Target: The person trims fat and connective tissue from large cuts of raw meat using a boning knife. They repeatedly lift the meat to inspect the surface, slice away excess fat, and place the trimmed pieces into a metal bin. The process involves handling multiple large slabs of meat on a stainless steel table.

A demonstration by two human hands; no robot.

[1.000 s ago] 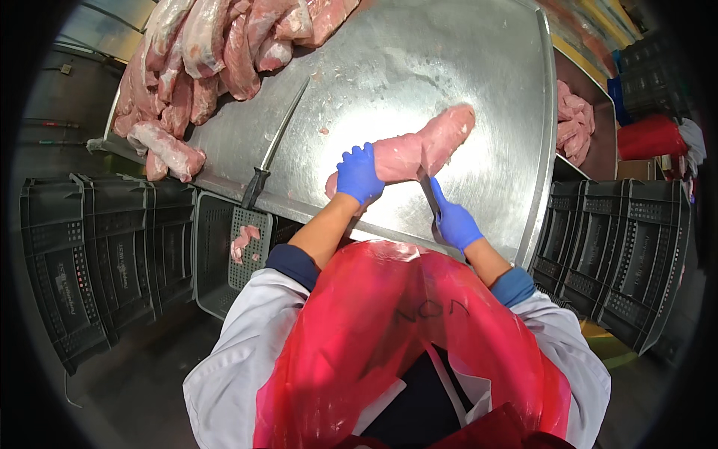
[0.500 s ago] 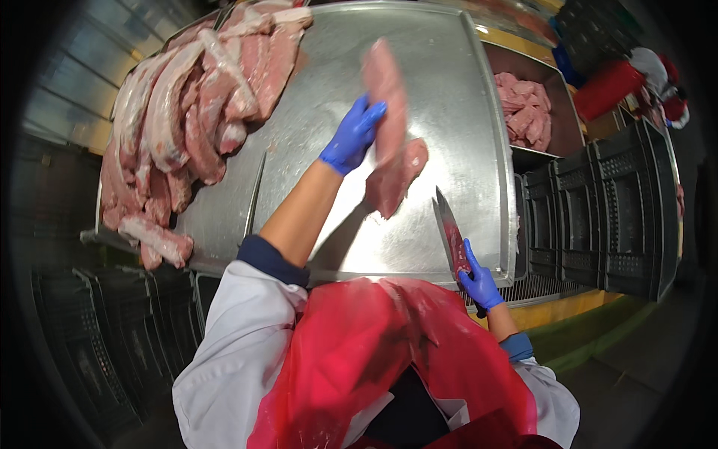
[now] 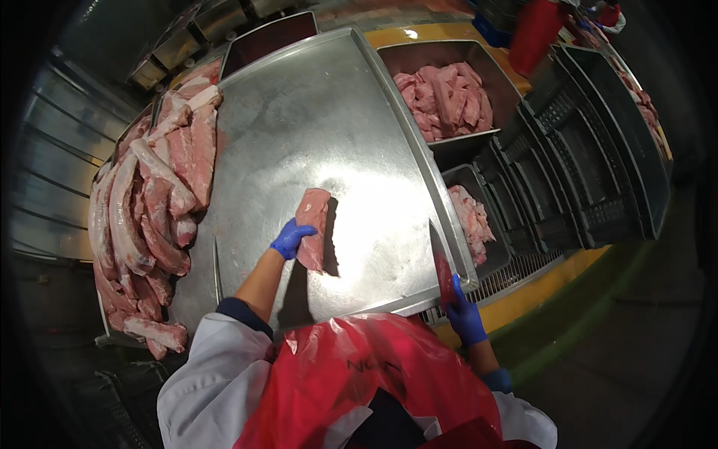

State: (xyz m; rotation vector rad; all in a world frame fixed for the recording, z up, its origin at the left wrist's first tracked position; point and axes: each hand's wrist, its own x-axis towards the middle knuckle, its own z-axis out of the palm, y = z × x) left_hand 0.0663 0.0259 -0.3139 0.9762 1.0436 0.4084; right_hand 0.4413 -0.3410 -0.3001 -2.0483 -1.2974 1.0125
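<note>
My left hand (image 3: 293,239), in a blue glove, is closed on a pink trimmed piece of meat (image 3: 314,213) low on the steel work surface (image 3: 292,112). My right hand (image 3: 464,313), also gloved, grips a knife (image 3: 439,251) at the surface's front right corner, its blade pointing forward and looking red near the handle. At the left lies a large heap of long, fat-streaked cuts of meat (image 3: 164,217), with a thin steel rod (image 3: 217,266) beside it, partly visible. My red apron (image 3: 351,396) fills the bottom middle.
A bin of trimmed pieces (image 3: 441,97) stands beyond the right edge, a crate of paler scraps (image 3: 471,224) nearer me. Nested black crates (image 3: 583,165) stand farther right. An empty-looking container (image 3: 265,41) is at the back. Red and white clothing of someone, perhaps a co-worker, shows top right (image 3: 538,30).
The long piece was cut and lifted; my left hand now holds a shorter piece lower down, the other piece out of sight. The knife moved to the right edge. My view has turned rightward.
</note>
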